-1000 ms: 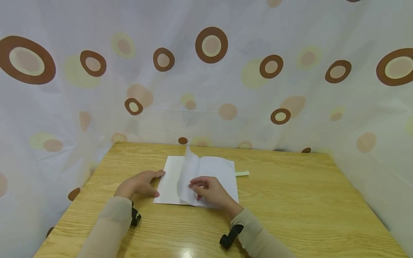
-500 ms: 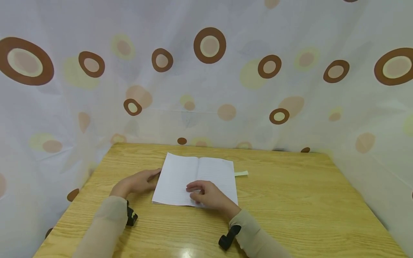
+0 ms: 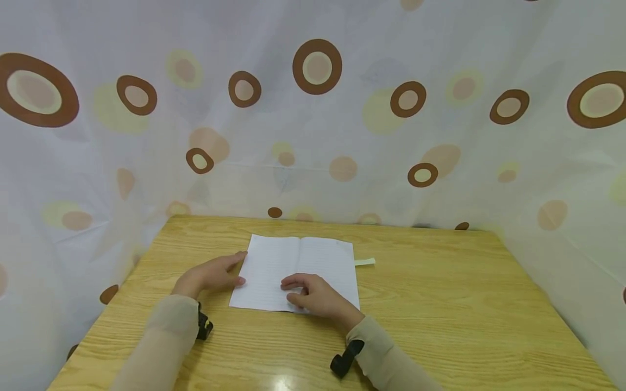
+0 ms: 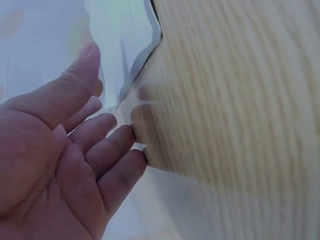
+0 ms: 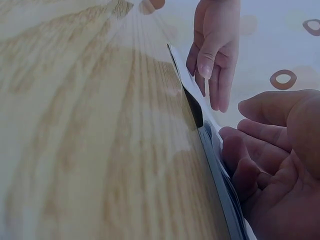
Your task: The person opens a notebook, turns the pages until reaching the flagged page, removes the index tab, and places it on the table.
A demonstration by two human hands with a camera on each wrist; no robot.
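Since a second ago, one thin lined page [image 3: 264, 271] no longer stands curled near the middle; it lies down over the left half of the white paper notebook [image 3: 295, 263]. That notebook is spread face up between my hands, a little ahead of them: its left edge just beside my left hand [image 3: 211, 274], its lower middle under my right hand [image 3: 318, 296]. The spread looks longer from side to side, so its long axis runs across me from left to right, while the centre fold runs away from me. As I judge it, what matters is which hand is nearer the fold: my right, with its fingers just beside it, my left being out at the page's outer margin.

My left thumb and fingers are well parted, straddling nothing that I can see; whether their tips touch the paper, I cannot tell. My right fingers bend loosely, a gap between them and the thumb, and I see nothing gripped there either.

Beyond the notebook's right edge, past my right hand, a flat pale greenish strip [image 3: 364, 262] sticks out. All of it rests on the yellowish wood-grain table [image 3: 440, 304]; ahead of my hands hangs a white cloth [image 3: 318, 130] patterned with brown rings.
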